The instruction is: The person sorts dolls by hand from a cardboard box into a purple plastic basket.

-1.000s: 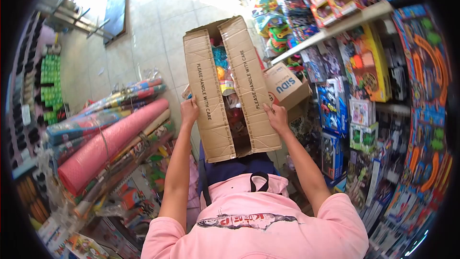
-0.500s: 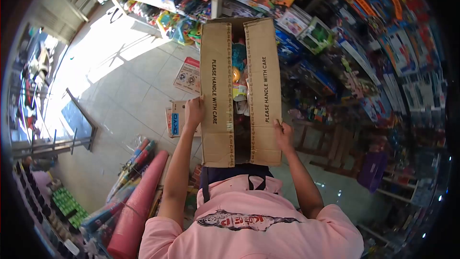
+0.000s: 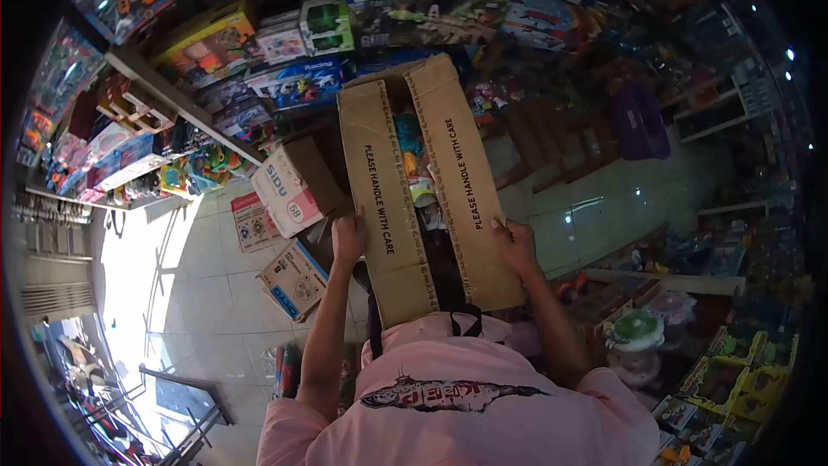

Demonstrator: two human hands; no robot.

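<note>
Toy shelves (image 3: pixel 198 43) crowd this shop on all sides, packed with bright boxed toys, and pale floor tiles (image 3: pixel 198 293) catch sunlight low on the left. Someone in a pink shirt (image 3: pixel 457 406) carries a long carton (image 3: pixel 423 181) out in front of the chest, both arms stretched forward. Its two top flaps, each printed "PLEASE HANDLE WITH CARE", stand slightly apart, and colourful packets (image 3: pixel 414 164) show through the gap between them. The left hand (image 3: pixel 348 237) lies on the left flap near its outer edge, fingers bent over the cardboard and holding it; the right hand (image 3: pixel 516 246) grips the right flap the same way at the opposite edge, fingers curled onto the top. So the carton sits between the two hands, its near end just beyond the shirt collar and its far end pointing toward the shelves. Past the left fingers, lower down, a SIDU box (image 3: pixel 289 190) rests on other small boxes (image 3: pixel 293 280) on the floor. Beyond the right fingers stands a wooden stool (image 3: pixel 552 138)
</note>
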